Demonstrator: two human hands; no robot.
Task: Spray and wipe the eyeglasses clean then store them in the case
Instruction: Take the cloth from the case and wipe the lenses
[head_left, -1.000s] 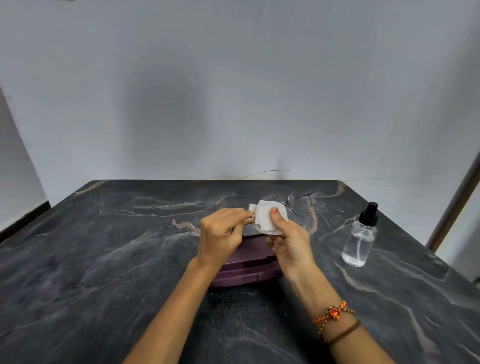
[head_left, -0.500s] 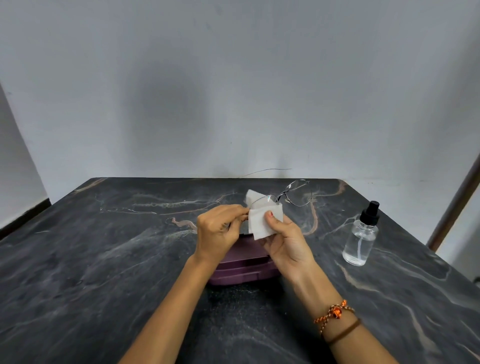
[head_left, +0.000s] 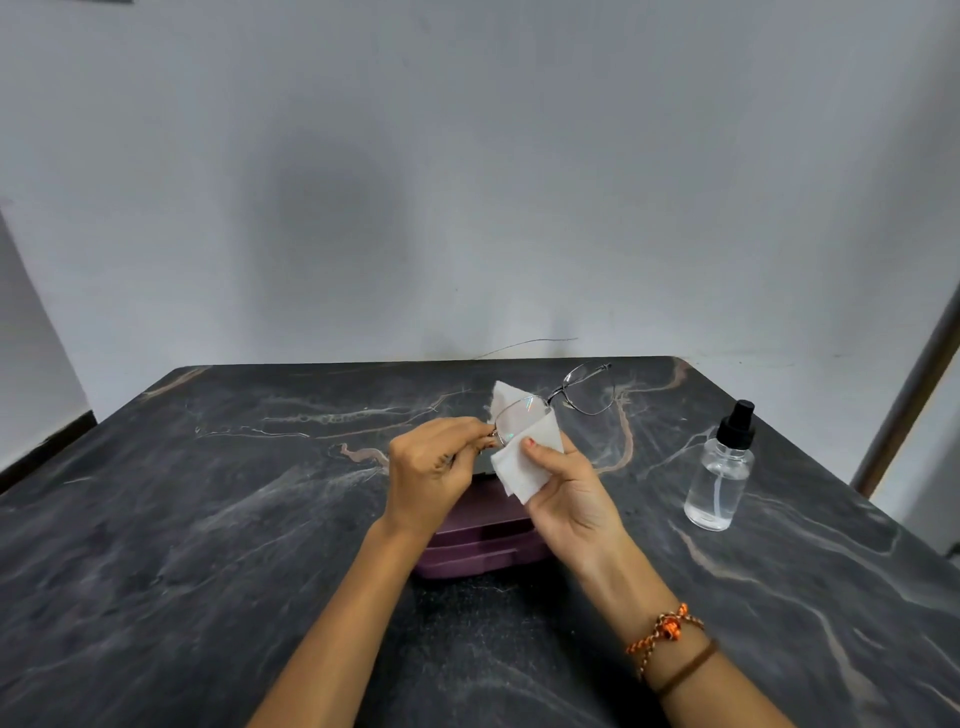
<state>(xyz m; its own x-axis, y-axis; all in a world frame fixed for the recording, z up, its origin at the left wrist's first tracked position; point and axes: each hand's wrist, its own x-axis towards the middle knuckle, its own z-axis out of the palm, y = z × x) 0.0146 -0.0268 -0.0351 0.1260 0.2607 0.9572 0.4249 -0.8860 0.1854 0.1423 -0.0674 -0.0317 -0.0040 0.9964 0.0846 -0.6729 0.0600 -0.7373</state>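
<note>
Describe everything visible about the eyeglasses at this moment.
The eyeglasses have a thin dark metal frame and clear lenses. They are held above the table, tilted. The left hand pinches the frame's left end. One lens sits in the folded white cloth held by the right hand; the other sticks out free, up and right.

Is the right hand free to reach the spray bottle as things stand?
Probably not yet: the right hand is pinching the white cloth against the eyeglasses. The table between it and the spray bottle is bare.
</note>
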